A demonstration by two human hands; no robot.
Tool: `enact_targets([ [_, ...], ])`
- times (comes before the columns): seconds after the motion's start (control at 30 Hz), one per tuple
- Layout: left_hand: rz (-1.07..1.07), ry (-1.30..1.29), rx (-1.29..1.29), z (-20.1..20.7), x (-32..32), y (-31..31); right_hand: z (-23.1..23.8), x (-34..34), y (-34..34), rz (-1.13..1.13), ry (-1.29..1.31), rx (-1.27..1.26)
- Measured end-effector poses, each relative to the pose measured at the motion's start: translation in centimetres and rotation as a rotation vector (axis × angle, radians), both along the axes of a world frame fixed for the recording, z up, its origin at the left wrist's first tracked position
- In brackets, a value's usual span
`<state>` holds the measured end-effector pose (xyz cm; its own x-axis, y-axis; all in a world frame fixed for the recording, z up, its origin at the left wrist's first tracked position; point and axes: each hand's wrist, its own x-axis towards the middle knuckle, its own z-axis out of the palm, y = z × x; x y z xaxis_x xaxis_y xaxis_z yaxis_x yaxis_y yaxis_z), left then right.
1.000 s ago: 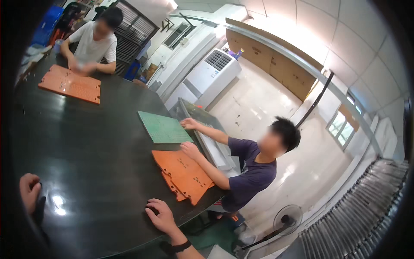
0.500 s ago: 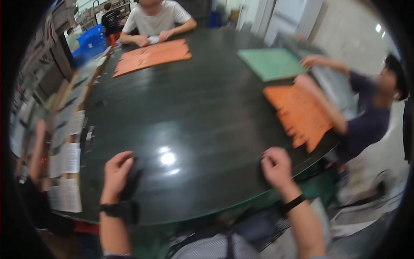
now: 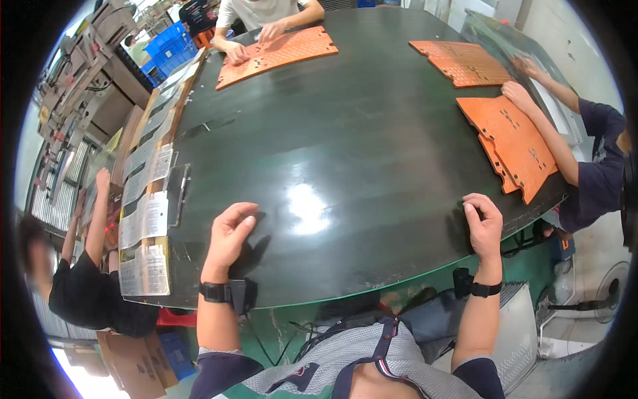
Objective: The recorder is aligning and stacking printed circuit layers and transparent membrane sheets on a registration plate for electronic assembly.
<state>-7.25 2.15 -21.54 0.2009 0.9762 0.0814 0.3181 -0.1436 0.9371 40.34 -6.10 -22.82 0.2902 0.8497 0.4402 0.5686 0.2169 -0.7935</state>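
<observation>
My left hand [image 3: 231, 234] rests at the near side of a large dark table [image 3: 352, 153], holding nothing, its fingers loosely bent and the thumb apart. Near the table's right front edge, my right hand [image 3: 486, 225] is also without anything in it, thumb and fingers slightly curled and apart. Each wrist carries a black band. Closest to my right hand are stacked orange panels [image 3: 508, 136] with notched edges, touched by a co-worker's hand [image 3: 520, 95]. A second orange panel [image 3: 463, 62] lies beyond them.
Across the table a person in a white shirt has both hands on an orange panel [image 3: 282, 54]. Printed sheets [image 3: 145, 216] line the left edge. Another co-worker [image 3: 93, 286] in black reaches along the left side. A fan [image 3: 610, 292] stands at the right.
My view has shifted, and both hands stay empty. Where a green panel lay at the far right, an orange face now shows. The far person's hands have moved onto their panel.
</observation>
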Motion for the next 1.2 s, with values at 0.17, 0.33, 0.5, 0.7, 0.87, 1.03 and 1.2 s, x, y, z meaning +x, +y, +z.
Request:
enact_targets([
  [0.17, -0.031, 0.218, 0.081, 0.2, 0.4, 0.3, -0.2, 0.2, 0.1, 0.041, 0.034, -0.004],
  [0.33, 0.004, 0.201, 0.038, -0.1, 1.0, 1.3, -0.2, -0.1, 0.2, 0.004, -0.078, 0.018],
  [0.5, 0.013, 0.146, 0.092, -1.0, 0.5, 1.8, -0.6, -0.3, 1.0, -0.02, -0.202, 0.084],
  [0.7, -0.013, 0.08, 0.076, -1.2, 0.4, 2.2, -0.6, -0.2, 0.9, -0.036, -0.177, 0.05],
  [0.87, -0.021, 0.159, 0.107, -0.8, 0.7, 1.4, -0.8, 0.0, 0.7, -0.034, -0.146, 0.056],
  [1.03, -0.021, 0.224, 0.177, -0.5, 0.3, 0.4, -0.4, -0.5, 0.7, -0.014, -0.116, 0.056],
  [1.2, -0.011, 0.222, 0.125, -0.1, 0.3, 0.3, -0.2, -0.8, 0.7, -0.016, -0.146, 0.057],
])
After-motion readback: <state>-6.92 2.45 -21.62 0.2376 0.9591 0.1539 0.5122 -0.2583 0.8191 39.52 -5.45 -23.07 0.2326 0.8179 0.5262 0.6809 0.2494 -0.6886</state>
